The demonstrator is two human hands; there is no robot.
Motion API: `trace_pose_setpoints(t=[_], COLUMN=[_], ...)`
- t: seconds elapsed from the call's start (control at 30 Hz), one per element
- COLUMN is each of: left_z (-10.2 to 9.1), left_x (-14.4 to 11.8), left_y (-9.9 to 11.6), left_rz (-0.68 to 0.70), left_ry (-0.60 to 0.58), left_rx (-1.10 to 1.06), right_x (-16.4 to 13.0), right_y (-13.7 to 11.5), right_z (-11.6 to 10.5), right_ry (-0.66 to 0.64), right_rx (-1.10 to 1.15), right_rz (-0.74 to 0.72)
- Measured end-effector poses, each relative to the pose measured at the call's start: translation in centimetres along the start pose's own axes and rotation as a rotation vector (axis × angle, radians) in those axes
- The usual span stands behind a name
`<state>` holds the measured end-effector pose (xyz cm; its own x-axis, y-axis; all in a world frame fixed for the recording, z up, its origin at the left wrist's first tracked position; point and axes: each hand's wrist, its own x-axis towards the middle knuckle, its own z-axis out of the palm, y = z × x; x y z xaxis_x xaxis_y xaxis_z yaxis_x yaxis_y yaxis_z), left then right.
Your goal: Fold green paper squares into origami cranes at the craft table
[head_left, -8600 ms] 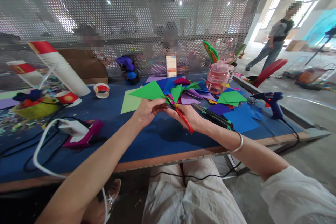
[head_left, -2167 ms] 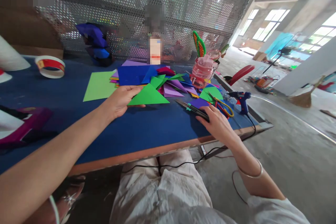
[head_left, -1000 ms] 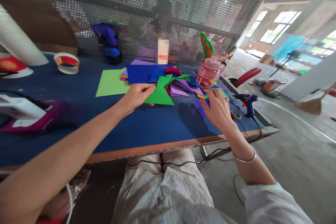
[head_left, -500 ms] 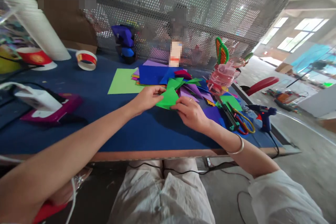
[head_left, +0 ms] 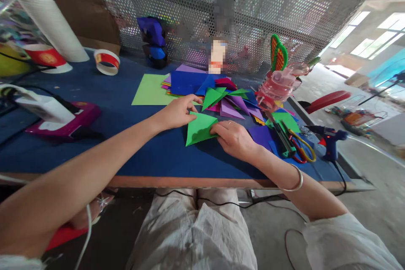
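A green paper triangle (head_left: 198, 128) lies folded on the blue table (head_left: 152, 152). My left hand (head_left: 177, 112) pinches its upper corner. My right hand (head_left: 234, 139) presses on its right edge with the fingers curled over the paper. Just behind the triangle is a pile of coloured paper (head_left: 218, 93) in blue, purple, green and pink, with a light green sheet (head_left: 148, 90) at its left. Scissors with red and yellow handles (head_left: 302, 149) and a green-black cutter (head_left: 281, 139) lie to the right of my right hand.
A blue glue gun (head_left: 330, 143) stands at the table's right edge. A pink clear container (head_left: 278, 86) stands behind the paper pile. A magenta device with a white block (head_left: 60, 116), a tape roll (head_left: 107, 61) and paper cups (head_left: 47, 57) sit at left. Perforated metal screen (head_left: 221, 4) backs the table.
I put the scissors down at the right and brought my right hand back to the green triangle. Both hands now press it on the table, lower and nearer to me.
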<state>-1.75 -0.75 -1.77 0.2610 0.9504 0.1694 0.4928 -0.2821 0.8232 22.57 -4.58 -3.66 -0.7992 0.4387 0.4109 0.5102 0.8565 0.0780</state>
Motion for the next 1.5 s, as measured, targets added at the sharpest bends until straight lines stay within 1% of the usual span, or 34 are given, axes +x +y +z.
trace_pose_setpoints(t=[0.1, 0.2, 0.3, 0.33, 0.4, 0.47, 0.53, 0.6, 0.63, 0.77, 0.8, 0.87, 0.93, 1.03, 1.17, 1.23, 1.3, 1.37, 1.5], left_z=[0.0, -0.3, -0.8, -1.0, -1.1, -0.8, -0.2, 0.4, 0.7, 1.3, 1.5, 1.7, 2.0, 2.5, 2.6, 2.4, 2.2, 2.0, 2.0], left_x=[-0.2, -0.8, -2.3, -3.1, -5.0, -7.0, -8.8, -9.9, -10.1, -9.8, -9.6, -9.5, -9.8, -11.1, -12.4, -12.4, -12.2, -12.1, -13.0], left_y=[0.3, 0.9, 1.2, 1.2, 1.1, 1.1, 1.3, 1.6, 1.8, 1.7, 1.4, 0.8, 0.2, 0.2, 1.4, 2.0, 2.4, 2.6, 2.4], left_rz=[0.021, -0.018, -0.063, -0.044, 0.015, 0.098, 0.251, 0.399, 0.482, 0.749, 0.807, 0.91, 0.97, 0.981, 0.955, 0.914, 0.828, 0.742, 0.616], left_ry=[-0.014, -0.098, -0.175, -0.166, -0.198, -0.173, -0.136, -0.06, -0.037, -0.041, -0.02, 0.059, 0.132, 0.156, 0.108, 0.094, 0.096, 0.1, 0.102], left_rx=[0.037, 0.07, 0.151, 0.224, 0.342, 0.422, 0.575, 0.73, 0.758, 0.79, 0.813, 0.859, 0.883, 0.856, 0.699, 0.625, 0.576, 0.538, 0.461], right_x=[0.1, 0.1, -0.3, -0.5, -1.0, -1.4, -1.6, -1.6, -1.5, -1.4, -1.4, -1.5, -1.6, -1.8, -2.2, -2.3, -2.4, -2.3, -1.9], right_y=[-0.4, -0.5, -0.3, -0.2, -0.1, -0.1, -0.2, -0.4, -0.5, -0.9, -1.0, -1.3, -1.7, -2.5, -3.5, -3.9, -4.1, -4.1, -4.1], right_z=[-0.2, -0.4, -0.6, -0.6, -0.8, -0.9, -1.0, -1.1, -1.2, -1.5, -1.6, -2.0, -2.4, -3.0, -3.5, -3.7, -3.9, -4.0, -3.9], right_ry=[0.054, 0.112, 0.129, 0.129, 0.13, 0.125, 0.11, 0.094, 0.09, 0.064, 0.052, 0.027, 0.007, -0.017, 0.01, -0.006, -0.029, -0.042, -0.023], right_rx=[-0.09, -0.133, -0.1, -0.073, -0.012, 0.022, 0.032, 0.038, 0.04, 0.057, 0.062, 0.069, 0.074, 0.098, 0.211, 0.317, 0.423, 0.509, 0.585], right_rz=[-0.089, -0.16, -0.137, -0.121, -0.106, -0.115, -0.127, -0.141, -0.151, -0.184, -0.183, -0.178, -0.176, -0.179, -0.189, -0.11, 0.019, 0.116, 0.199])
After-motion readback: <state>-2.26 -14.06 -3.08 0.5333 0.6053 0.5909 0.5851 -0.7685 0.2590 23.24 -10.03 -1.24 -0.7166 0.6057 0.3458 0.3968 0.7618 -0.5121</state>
